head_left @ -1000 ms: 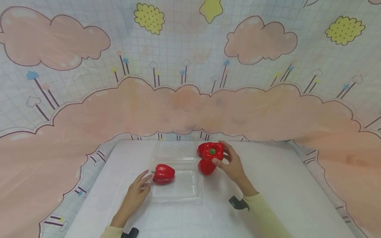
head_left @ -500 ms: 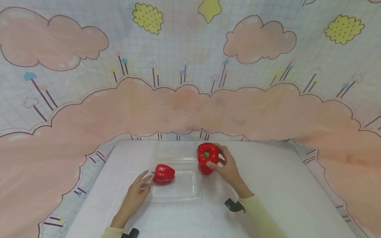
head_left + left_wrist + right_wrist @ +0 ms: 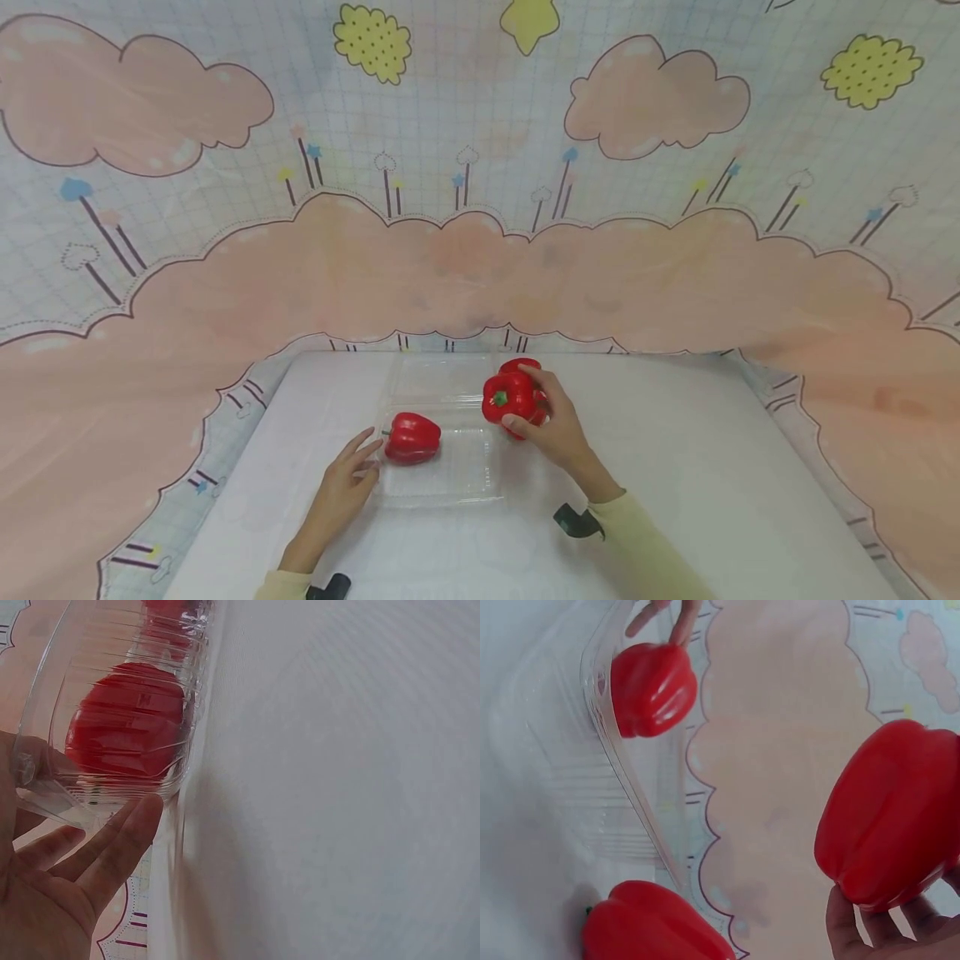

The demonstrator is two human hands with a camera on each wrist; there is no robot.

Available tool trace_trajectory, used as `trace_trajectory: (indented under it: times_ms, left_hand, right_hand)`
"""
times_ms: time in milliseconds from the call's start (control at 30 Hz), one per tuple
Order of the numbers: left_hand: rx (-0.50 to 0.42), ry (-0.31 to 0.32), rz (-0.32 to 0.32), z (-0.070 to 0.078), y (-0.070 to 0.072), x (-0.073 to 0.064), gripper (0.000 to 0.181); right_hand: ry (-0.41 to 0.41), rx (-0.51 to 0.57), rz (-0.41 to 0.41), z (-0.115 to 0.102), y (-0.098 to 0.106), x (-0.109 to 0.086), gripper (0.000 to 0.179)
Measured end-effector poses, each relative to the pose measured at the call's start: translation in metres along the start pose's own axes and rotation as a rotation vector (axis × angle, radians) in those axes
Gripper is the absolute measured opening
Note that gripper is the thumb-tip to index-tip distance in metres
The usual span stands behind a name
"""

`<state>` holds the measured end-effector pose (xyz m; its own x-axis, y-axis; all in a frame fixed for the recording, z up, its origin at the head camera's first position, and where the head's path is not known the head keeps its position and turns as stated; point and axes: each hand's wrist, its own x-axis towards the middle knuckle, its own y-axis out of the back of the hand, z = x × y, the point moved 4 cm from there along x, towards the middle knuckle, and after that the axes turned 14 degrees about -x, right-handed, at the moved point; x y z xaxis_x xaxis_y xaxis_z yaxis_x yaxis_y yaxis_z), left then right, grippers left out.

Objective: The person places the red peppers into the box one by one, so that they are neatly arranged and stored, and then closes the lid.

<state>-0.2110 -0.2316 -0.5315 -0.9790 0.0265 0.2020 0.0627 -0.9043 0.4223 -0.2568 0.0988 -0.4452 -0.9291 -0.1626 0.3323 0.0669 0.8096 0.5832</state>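
My right hand grips a red bell pepper, its green stem facing me, above the right side of a clear plastic clamshell box. In the right wrist view the fingertips support this bell pepper. Another red bell pepper lies on its side in the left part of the box's near half. My left hand rests at the box's left edge, fingers extended; in the left wrist view its fingers touch the plastic wall.
Right of the box, one red bell pepper stands behind the held one, and another is mostly hidden beneath it. The box's lid lies opened away from me on the white table. A patterned cloth hangs behind.
My right hand has carried its bell pepper leftward and slightly toward me, from over the other peppers to the box's right edge. The left hand and the pepper in the box have stayed put.
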Motion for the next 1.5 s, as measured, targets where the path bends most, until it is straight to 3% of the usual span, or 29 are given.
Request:
trace_trajectory:
  times_ms: [567,933,1133,1500]
  left_hand:
    - [0.019,-0.039,0.016,0.004,0.001,0.001,0.042]
    - [0.014,-0.007,0.011,0.002,-0.001,0.002,0.043]
    - [0.02,0.026,0.002,0.003,-0.002,0.004,0.042]
    - [0.035,0.031,0.006,0.005,-0.003,0.004,0.042]
  right_hand:
    - [-0.051,0.017,-0.05,-0.012,-0.027,0.0,0.078]
    - [-0.107,-0.041,-0.064,-0.016,-0.043,0.001,0.078]
    - [-0.094,-0.075,-0.082,-0.017,-0.052,0.003,0.077]
    - [-0.113,-0.134,-0.097,-0.012,-0.074,0.003,0.077]
